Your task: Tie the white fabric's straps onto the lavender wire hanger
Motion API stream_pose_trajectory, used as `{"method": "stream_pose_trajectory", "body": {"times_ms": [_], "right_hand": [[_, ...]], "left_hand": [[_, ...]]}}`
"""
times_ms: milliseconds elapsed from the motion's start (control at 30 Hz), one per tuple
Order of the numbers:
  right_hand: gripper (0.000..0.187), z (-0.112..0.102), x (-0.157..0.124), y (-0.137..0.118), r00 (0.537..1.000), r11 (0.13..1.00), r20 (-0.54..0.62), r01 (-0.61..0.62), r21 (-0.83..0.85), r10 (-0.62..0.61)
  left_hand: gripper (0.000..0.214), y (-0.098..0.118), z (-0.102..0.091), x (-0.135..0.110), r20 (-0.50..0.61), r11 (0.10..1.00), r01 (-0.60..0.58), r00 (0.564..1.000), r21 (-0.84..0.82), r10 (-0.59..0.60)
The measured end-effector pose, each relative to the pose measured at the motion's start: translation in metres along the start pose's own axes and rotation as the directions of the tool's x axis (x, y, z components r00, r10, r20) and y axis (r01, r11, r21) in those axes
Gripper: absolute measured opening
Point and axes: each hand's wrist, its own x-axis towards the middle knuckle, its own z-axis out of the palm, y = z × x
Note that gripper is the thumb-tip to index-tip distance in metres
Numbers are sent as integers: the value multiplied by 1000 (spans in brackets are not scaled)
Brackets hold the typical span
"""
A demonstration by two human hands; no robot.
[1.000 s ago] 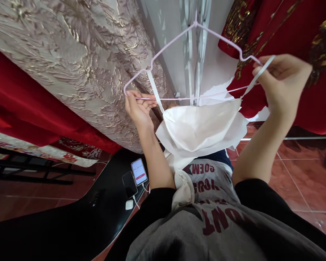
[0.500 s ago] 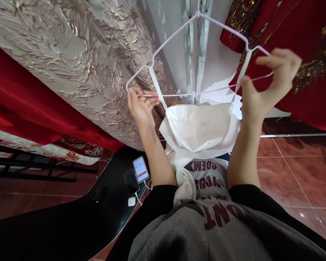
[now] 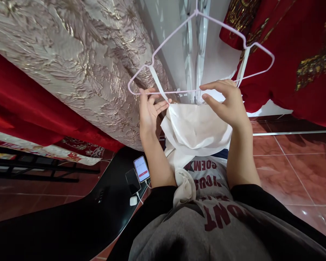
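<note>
- The right hand (image 3: 227, 103) is now hovering in the middle of the frame, just over the top edge of the white garment (image 3: 198, 127). Half a second ago it was up at the right end of the wire hanger (image 3: 174, 37).
- Its fingers are curving loosely apart, thumb under forefinger with a gap between them, gripping nothing.
- The right strap (image 3: 241, 67) is now hanging by itself over the hanger's right shoulder, in the upper right, against the red cloth (image 3: 301, 54).
- The left hand (image 3: 149, 108) is staying left of centre; its fingers are lying open, with the tips touching the foot of the left strap (image 3: 157, 83) and the thumb up by the hanger's bottom bar.
- With both straps looped on, the garment is hanging from the hanger at the frame's centre, its lower folds trailing down onto the grey shirt (image 3: 206, 224).
- Two phones (image 3: 141, 169) are lying on the black surface (image 3: 70, 224) at lower left.
</note>
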Motion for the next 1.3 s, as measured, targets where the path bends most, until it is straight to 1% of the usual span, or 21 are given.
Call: {"method": "stream_pose_trajectory", "body": {"times_ms": [67, 133, 200, 267, 367, 467, 533, 600, 667, 767, 833, 867, 933, 1000, 1067, 1133, 1167, 1200, 1233, 1267, 1300], "right_hand": [[18, -1, 0, 0, 1000, 1000, -8, 0, 5, 0], [17, -1, 0, -1, 1000, 1000, -17, -16, 6, 16], [17, -1, 0, -2, 999, 999, -22, -32, 7, 32], [17, 1, 0, -3, 999, 999, -17, -37, 11, 37], [18, 3, 0, -6, 999, 999, -9, -30, 27, 30], [18, 4, -1, -9, 999, 999, -28, -33, 43, 34], [17, 5, -1, -10, 999, 998, -35, -37, 52, 39], [17, 5, -1, -11, 999, 998, -29, -32, 60, 34], [16, 3, -2, -11, 999, 998, -20, -24, 66, 25], [16, -1, -2, -10, 1000, 998, -11, -21, 54, 21], [16, -3, -1, -9, 1000, 999, -4, -19, 37, 20], [17, -3, -1, -9, 1000, 999, -1, -17, 31, 17], [19, -3, 0, -9, 1000, 1000, 7, -10, 29, 10], [21, -1, 0, -10, 1000, 999, 26, -7, 36, 6], [24, 0, 0, -12, 998, 999, 59, -7, 52, 4], [23, 2, 1, -12, 998, 996, 65, 3, 91, -9], [20, 2, 2, -9, 1000, 992, 12, 13, 125, -15], [18, 2, 4, -6, 995, 986, -100, 26, 163, -10], [22, 1, 6, -1, 968, 979, -251, 35, 201, 17], [30, 0, 8, 4, 912, 970, -403, 29, 240, 72], [40, -2, 11, 9, 843, 956, -515, 7, 293, 152]], "left_hand": [[59, 9, -8, -8, 71, 994, 7, 997, 111, -15], [51, 23, -15, -17, 129, 981, -23, 992, 194, -2], [45, 37, -20, -26, 175, 973, -62, 984, 223, 23], [43, 48, -20, -35, 193, 972, -103, 979, 209, 62], [43, 55, -12, -42, 200, 968, -167, 971, 186, 129], [48, 56, 5, -41, 244, 969, -200, 956, 144, 161], [55, 57, 18, -36, 249, 970, -219, 950, 104, 187], [58, 59, 26, -29, 205, 963, -258, 950, 80, 237], [53, 61, 24, -22, 134, 944, -328, 938, 41, 320], [32, 54, 2, -12, -50, 882, -470, 882, -21, 469], [16, 44, -18, -5, -194, 857, -513, 837, 42, 511], [15, 37, -26, -2, -234, 857, -506, 825, 102, 514], [20, 26, -35, 2, -210, 911, -374, 890, 176, 406], [33, 17, -32, 3, -147, 961, -224, 958, 160, 247], [42, 12, -21, 2, -55, 984, -154, 986, 92, 159], [38, 8, -8, 2, -1, 986, -165, 986, 32, 166], [35, 7, -3, 2, 1, 985, -170, 985, 19, 170], [32, 5, 1, 3, -7, 985, -169, 986, 15, 169], [31, 4, 3, 4, -15, 987, -160, 987, 20, 160], [33, 2, 4, 6, -24, 989, -147, 989, 31, 148], [37, 1, 5, 7, -33, 990, -134, 990, 42, 135]]}}
